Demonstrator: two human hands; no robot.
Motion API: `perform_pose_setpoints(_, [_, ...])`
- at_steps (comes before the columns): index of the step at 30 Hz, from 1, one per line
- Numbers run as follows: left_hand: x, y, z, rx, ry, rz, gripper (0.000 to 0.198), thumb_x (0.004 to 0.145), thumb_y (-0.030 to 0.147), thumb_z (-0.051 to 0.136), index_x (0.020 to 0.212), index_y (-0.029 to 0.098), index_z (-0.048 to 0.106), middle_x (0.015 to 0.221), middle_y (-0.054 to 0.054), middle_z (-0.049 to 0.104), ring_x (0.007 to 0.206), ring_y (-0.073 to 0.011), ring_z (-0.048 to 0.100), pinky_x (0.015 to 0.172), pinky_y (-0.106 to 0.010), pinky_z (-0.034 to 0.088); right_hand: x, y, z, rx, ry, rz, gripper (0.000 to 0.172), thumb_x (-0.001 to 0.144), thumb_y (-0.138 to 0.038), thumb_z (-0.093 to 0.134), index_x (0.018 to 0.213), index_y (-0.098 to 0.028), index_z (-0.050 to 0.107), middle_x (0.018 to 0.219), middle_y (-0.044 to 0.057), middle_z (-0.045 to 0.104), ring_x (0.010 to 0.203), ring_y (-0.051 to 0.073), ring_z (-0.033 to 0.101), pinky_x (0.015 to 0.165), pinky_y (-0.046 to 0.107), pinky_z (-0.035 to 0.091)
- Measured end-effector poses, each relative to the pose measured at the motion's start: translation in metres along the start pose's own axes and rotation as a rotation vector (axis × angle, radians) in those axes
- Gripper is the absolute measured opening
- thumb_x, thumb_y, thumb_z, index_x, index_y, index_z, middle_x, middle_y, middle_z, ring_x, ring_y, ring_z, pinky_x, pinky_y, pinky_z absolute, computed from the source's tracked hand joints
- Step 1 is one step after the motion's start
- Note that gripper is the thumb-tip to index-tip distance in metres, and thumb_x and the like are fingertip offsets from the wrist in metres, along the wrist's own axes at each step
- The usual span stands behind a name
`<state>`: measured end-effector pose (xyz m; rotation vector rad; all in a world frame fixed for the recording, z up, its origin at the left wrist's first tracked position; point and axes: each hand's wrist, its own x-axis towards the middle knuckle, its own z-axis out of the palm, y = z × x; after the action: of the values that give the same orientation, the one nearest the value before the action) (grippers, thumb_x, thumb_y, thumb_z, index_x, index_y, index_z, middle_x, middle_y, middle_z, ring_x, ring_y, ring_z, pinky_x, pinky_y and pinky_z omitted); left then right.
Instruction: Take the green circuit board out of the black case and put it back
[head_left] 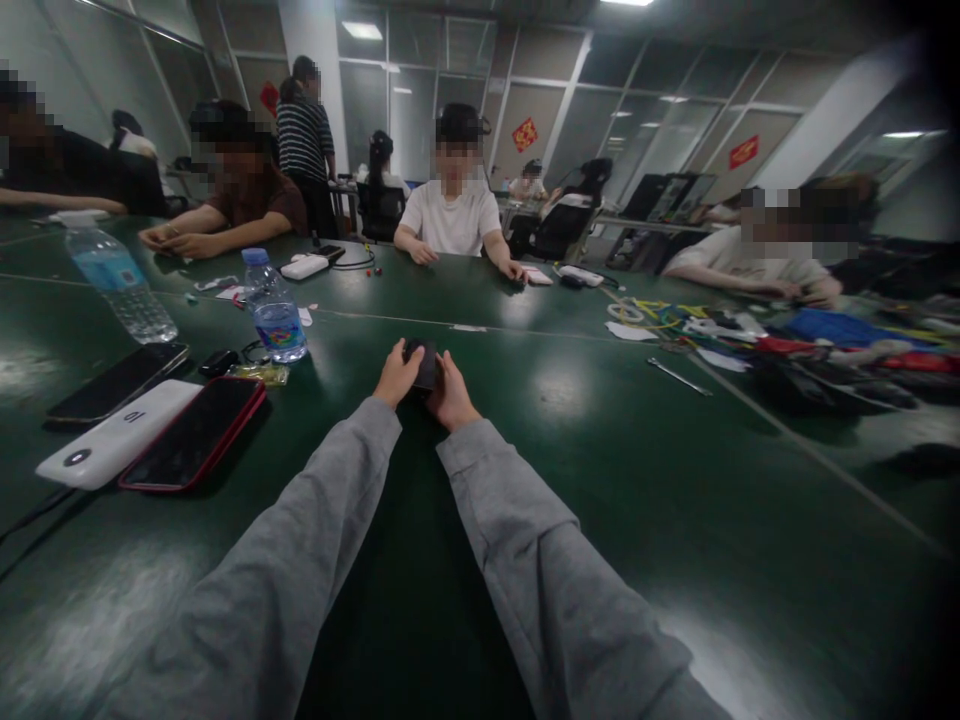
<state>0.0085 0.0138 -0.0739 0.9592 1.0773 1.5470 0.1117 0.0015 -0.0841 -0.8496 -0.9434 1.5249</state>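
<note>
Between my hands is a small black box-like object (426, 368), too dark and small for me to name its kind. My left hand (397, 375) grips its left side, with the thumb lying on its near face. On the other side, my right hand (452, 394) holds the object's right edge, palm turned inward; some of its fingers are hidden behind. Both hands are just over the green table (600, 450), at its middle, with grey sleeves reaching down to the bottom of the view.
To the left stand two water bottles, one blue-capped (276, 310), one larger (120, 280). Near them lie a red-cased phone (195, 435), a white power bank (124, 435) and a black phone (116, 385). A wrench (679, 377) and piled cables (825, 340) lie right. Several people sit around.
</note>
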Motion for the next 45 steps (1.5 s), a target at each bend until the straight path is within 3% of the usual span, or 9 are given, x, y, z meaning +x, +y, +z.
perform_pose_setpoints(8, [-0.022,0.027,0.008,0.829,-0.128,0.272,0.064,0.079,0.027,0.069,0.139,0.018,0.048,0.142,-0.015,0.052,0.132,-0.0288,0.048,0.112,-0.045,0.035,-0.004,-0.011,0.001,0.432,0.054,0.293,0.033,0.096,-0.043,0.043,0.097,-0.019,0.065,0.074,0.004,0.072,0.086,0.022,0.070,0.084,0.038,0.057])
perform_pose_setpoints(14, [-0.042,0.046,0.017,0.993,-0.088,0.362,0.057,0.081,0.029,0.068,0.135,0.021,0.050,0.141,-0.016,0.050,0.130,-0.0361,0.048,0.108,-0.054,0.037,-0.008,-0.014,0.003,0.467,0.032,0.320,0.036,0.098,-0.041,0.038,0.095,-0.018,0.066,0.070,0.002,0.070,0.083,0.021,0.070,0.084,0.040,0.058])
perform_pose_setpoints(17, [-0.034,0.052,0.015,0.876,-0.069,0.395,0.048,0.079,0.026,0.069,0.125,0.018,0.057,0.133,-0.016,0.057,0.127,-0.0355,0.051,0.110,-0.054,0.035,-0.006,-0.015,0.002,0.533,0.075,0.283,0.032,0.099,-0.035,0.037,0.090,-0.019,0.064,0.069,0.000,0.069,0.076,0.017,0.068,0.083,0.036,0.058])
perform_pose_setpoints(20, [-0.018,0.056,0.006,0.539,-0.102,0.343,0.043,0.075,0.021,0.073,0.116,0.018,0.062,0.126,-0.012,0.062,0.125,-0.0288,0.053,0.109,-0.044,0.038,-0.003,-0.016,0.001,0.581,0.113,0.252,0.031,0.099,-0.027,0.035,0.090,-0.019,0.063,0.069,-0.001,0.070,0.069,0.014,0.067,0.081,0.030,0.058])
perform_pose_setpoints(23, [-0.008,0.053,-0.010,0.039,-0.151,-0.026,0.039,0.075,0.019,0.071,0.114,0.019,0.062,0.106,-0.007,0.070,0.102,-0.0222,0.066,0.090,-0.034,0.052,-0.001,-0.018,-0.004,0.631,0.096,0.240,0.034,0.100,-0.028,0.030,0.098,-0.018,0.063,0.070,0.000,0.070,0.068,0.015,0.067,0.079,0.029,0.058])
perform_pose_setpoints(26, [-0.008,0.041,-0.029,-0.338,-0.137,-0.350,0.023,0.083,0.026,0.064,0.103,0.015,0.065,0.090,-0.008,0.072,0.082,-0.0186,0.069,0.077,-0.030,0.056,-0.001,-0.018,-0.008,0.704,0.033,0.212,0.041,0.101,-0.030,0.025,0.105,-0.014,0.062,0.082,0.005,0.073,0.079,0.016,0.069,0.079,0.030,0.058])
perform_pose_setpoints(30, [-0.007,0.023,-0.046,-0.697,-0.114,-0.458,0.036,0.091,0.042,0.052,0.109,0.013,0.063,0.099,-0.013,0.072,0.087,-0.0189,0.070,0.077,-0.031,0.057,0.000,-0.016,-0.012,0.708,-0.007,0.193,0.044,0.100,-0.029,0.021,0.111,-0.013,0.061,0.101,0.009,0.074,0.096,0.017,0.069,0.082,0.032,0.057])
perform_pose_setpoints(35, [-0.002,0.016,-0.046,-0.671,-0.123,-0.455,0.045,0.091,0.052,0.050,0.113,0.015,0.063,0.103,-0.013,0.072,0.087,-0.0197,0.070,0.075,-0.031,0.057,0.000,-0.014,-0.012,0.696,-0.031,0.202,0.044,0.101,-0.030,0.021,0.115,-0.012,0.059,0.104,0.009,0.073,0.098,0.016,0.069,0.081,0.031,0.057])
perform_pose_setpoints(45, [-0.009,0.024,-0.039,-0.649,-0.121,-0.440,0.041,0.095,0.046,0.046,0.120,0.018,0.062,0.103,-0.010,0.073,0.090,-0.0185,0.070,0.076,-0.029,0.056,-0.002,-0.015,-0.009,0.649,-0.019,0.211,0.046,0.101,-0.031,0.019,0.118,-0.012,0.058,0.102,0.009,0.074,0.097,0.017,0.071,0.085,0.035,0.058])
